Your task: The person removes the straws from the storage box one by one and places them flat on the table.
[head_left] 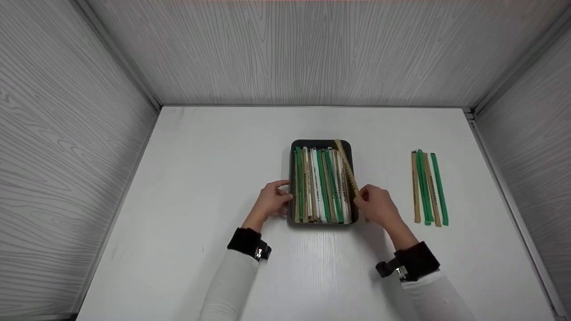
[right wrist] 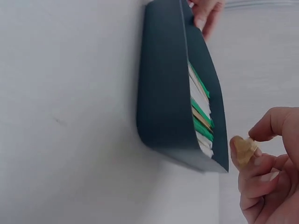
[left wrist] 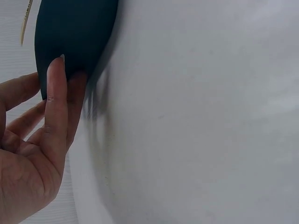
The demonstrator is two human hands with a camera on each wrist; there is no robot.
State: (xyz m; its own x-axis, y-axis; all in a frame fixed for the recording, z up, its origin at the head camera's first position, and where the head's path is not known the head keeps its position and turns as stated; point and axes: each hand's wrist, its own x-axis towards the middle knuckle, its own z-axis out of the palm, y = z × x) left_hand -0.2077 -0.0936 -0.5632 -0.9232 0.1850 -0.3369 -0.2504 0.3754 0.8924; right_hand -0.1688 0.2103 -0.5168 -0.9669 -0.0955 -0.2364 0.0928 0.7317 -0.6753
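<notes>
A dark tray (head_left: pixel 321 143) holds a row of slim paper stick packets (head_left: pixel 317 183) in green, brown and white, some with print. My left hand (head_left: pixel 273 198) holds the tray's left wall near its front corner, the thumb reaching over the rim in the right wrist view. At the tray's right side, my right hand (head_left: pixel 377 205) pinches the near end of a brown stick packet (head_left: pixel 345 162) between thumb and fingers. That packet slants across the tray's right part, its far end over the back rim. In the right wrist view its crimped end (right wrist: pixel 244 150) shows between the fingertips.
Several more packets (head_left: pixel 429 189), brown, green and white, lie side by side on the white table (head_left: pixel 214 156) to the right of the tray. Grey wood-grain panels (head_left: pixel 312 53) enclose the table at the back and both sides.
</notes>
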